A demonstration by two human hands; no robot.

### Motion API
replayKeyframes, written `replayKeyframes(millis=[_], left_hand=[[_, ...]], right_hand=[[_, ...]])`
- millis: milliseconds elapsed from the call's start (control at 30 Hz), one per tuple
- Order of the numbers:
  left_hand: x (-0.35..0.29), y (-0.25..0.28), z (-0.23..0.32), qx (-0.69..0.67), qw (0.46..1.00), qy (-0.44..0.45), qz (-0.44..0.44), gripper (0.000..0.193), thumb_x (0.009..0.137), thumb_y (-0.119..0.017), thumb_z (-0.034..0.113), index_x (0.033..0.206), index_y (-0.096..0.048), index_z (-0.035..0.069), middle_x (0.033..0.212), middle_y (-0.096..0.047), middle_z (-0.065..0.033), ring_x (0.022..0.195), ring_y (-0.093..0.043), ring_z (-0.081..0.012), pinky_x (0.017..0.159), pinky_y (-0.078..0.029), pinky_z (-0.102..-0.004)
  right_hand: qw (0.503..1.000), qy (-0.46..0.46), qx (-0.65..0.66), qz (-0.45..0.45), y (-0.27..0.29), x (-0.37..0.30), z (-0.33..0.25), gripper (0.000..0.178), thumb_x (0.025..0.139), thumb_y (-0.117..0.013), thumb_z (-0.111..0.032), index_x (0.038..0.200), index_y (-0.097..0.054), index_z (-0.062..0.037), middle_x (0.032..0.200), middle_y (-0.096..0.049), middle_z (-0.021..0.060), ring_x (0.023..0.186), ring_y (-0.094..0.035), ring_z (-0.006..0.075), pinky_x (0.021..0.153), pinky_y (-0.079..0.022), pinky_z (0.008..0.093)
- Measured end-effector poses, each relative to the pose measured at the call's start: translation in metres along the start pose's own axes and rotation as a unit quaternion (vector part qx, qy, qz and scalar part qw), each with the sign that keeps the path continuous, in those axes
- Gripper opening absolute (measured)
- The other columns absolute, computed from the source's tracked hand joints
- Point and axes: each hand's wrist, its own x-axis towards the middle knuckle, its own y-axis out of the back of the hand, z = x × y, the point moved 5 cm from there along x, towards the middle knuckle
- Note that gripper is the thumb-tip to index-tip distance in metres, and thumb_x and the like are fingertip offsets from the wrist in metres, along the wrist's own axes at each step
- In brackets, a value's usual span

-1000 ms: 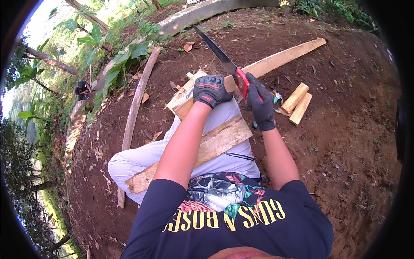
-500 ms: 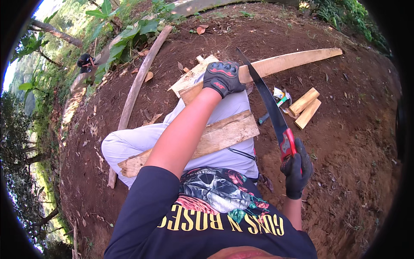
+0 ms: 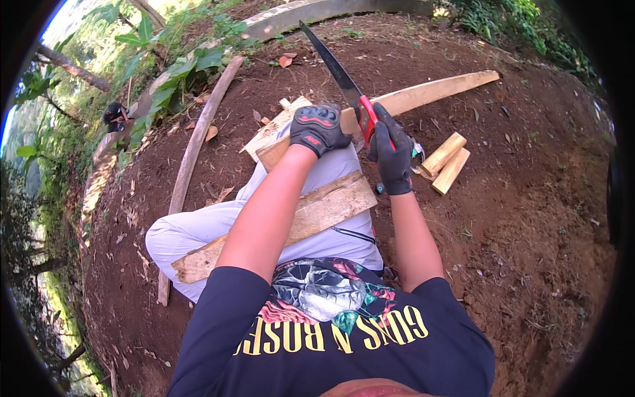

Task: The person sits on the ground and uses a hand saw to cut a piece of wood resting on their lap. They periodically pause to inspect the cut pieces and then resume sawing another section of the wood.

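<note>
My left hand (image 3: 319,129), in a black padded glove, is closed over a long pale wooden board (image 3: 430,94) lying across my leg. Its far end reaches out to the right above the soil. In my gloved right hand (image 3: 391,155) is the red handle of a hand saw (image 3: 337,71), its dark blade pointing up and to the left beyond the board. The blade passes beside my left hand at the board's edge; whether teeth touch wood I cannot tell. A shorter rough plank (image 3: 317,215) rests across my lap.
Two short wood blocks (image 3: 451,169) lie on the soil to the right, near a partly hidden green-and-white item. A long weathered pole (image 3: 202,135) lies at the left. Another person (image 3: 116,117) sits far off at the upper left. A low concrete edging (image 3: 317,16) curves along the back.
My right hand has pushed the saw forward and up to the left, bringing the handle to the board. My left hand keeps its hold on the board.
</note>
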Motion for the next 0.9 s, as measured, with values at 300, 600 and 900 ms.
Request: replayKeyframes(millis=[300,600,900], left_hand=[[-0.004,0.006,-0.009,-0.002,0.999,0.023,-0.029,0.054,0.08,-0.077,0.055,0.112,-0.083,0.011,0.111,-0.082,-0.0176,0.102,-0.08,-0.0346,0.092,-0.062,-0.0455],[-0.001,-0.008,-0.004,0.009,1.0,-0.011,-0.016,0.046,0.082,-0.072,0.05,0.108,-0.083,0.014,0.106,-0.082,-0.0155,0.1,-0.08,-0.0335,0.086,-0.062,-0.0458],[0.002,0.003,-0.006,-0.014,0.999,0.015,-0.032,0.047,0.084,-0.074,0.053,0.106,-0.084,0.012,0.11,-0.082,-0.0144,0.105,-0.08,-0.0299,0.088,-0.061,-0.0441]], right_hand=[[0.994,-0.037,-0.101,0.025,0.117,-0.201,-0.054,0.046,0.106,-0.055,-0.005,0.149,-0.068,0.0017,0.104,-0.079,0.009,0.071,-0.062,0.0071,0.067,-0.053,0.0299],[0.992,0.082,-0.089,0.044,0.055,-0.095,-0.032,0.042,0.108,-0.057,-0.008,0.146,-0.07,0.0027,0.123,-0.082,0.0192,0.103,-0.08,0.024,0.09,-0.062,0.0379],[0.999,0.031,-0.007,0.017,-0.03,0.043,-0.007,0.038,0.108,-0.062,-0.016,0.141,-0.074,-0.0015,0.132,-0.079,0.0214,0.124,-0.077,0.03,0.105,-0.058,0.0399]])
